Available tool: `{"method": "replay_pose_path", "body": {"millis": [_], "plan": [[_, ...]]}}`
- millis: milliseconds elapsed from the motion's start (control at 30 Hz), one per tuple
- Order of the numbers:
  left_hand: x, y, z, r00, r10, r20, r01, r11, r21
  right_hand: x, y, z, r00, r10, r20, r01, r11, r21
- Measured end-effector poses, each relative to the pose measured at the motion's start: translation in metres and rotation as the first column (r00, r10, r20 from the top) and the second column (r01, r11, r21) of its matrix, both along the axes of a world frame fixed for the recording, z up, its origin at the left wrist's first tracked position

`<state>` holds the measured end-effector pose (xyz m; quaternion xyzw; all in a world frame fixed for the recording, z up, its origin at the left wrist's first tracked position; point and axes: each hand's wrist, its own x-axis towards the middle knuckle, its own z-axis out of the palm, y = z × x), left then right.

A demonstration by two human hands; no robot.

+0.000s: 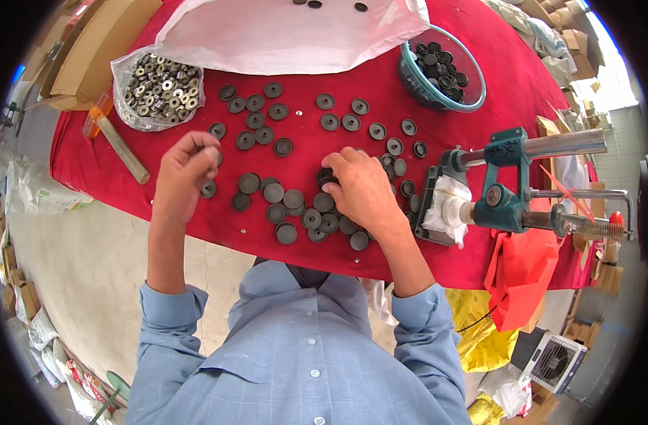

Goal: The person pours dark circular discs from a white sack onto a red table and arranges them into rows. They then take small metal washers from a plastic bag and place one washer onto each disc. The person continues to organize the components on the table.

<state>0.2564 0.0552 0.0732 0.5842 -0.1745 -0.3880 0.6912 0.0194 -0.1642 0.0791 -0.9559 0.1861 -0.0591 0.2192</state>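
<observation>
Blue shirt (313, 354) nearest the camera, sleeves rolled, forearms reaching over the desk (508, 92), which is covered in red cloth.

Black discs (293, 198) lie between and around both hands: loosely apart on the far side, mostly hub up; closer and overlapping on the near side, several plain face up.

Right hand (364, 188): fingers curled narrow around what looks like a small stack of discs, low over the cloth. Left hand (184, 171): thumb and fingers drawn close together; a disc edge shows at the tips, but cannot tell whether it is gripped or lies behind.

Progress, as judged: dozens of discs are laid out, singly or in small overlapping groups. A good many more remain in the teal basin (481, 88), far right. Metal rings (164, 92) fill a clear bag at far left. Cannot tell which discs, if any, are finished.

Outward: green hand press (504, 173) right of the discs, white wrapping at its base; wooden stick (123, 150) at left; white sheet (288, 42) along the far side; red bag (522, 269) hanging at the right edge.
</observation>
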Motion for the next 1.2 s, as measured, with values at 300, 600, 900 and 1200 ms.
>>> {"method": "replay_pose_path", "body": {"millis": [300, 600, 900, 1200], "plan": [[-0.063, 0.008, -0.006, 0.552, -0.303, 0.777, -0.144, 0.883, 0.447, 0.001, 0.006, -0.002, 0.981, -0.094, 0.168, 0.029, 0.935, 0.354], [-0.05, -0.001, -0.014, 0.532, -0.295, 0.794, -0.085, 0.914, 0.397, 0.02, 0.022, 0.014, 0.9, -0.435, -0.003, -0.052, -0.116, 0.992], [-0.023, 0.002, -0.019, 0.519, -0.212, 0.828, -0.272, 0.877, 0.396, 0.049, 0.061, -0.017, 0.985, -0.096, 0.144, 0.039, 0.933, 0.357], [-0.051, 0.03, -0.012, 0.53, -0.247, 0.812, -0.176, 0.904, 0.39, 0.044, 0.05, -0.013, 0.994, -0.101, 0.031, 0.088, 0.954, 0.288]]}}
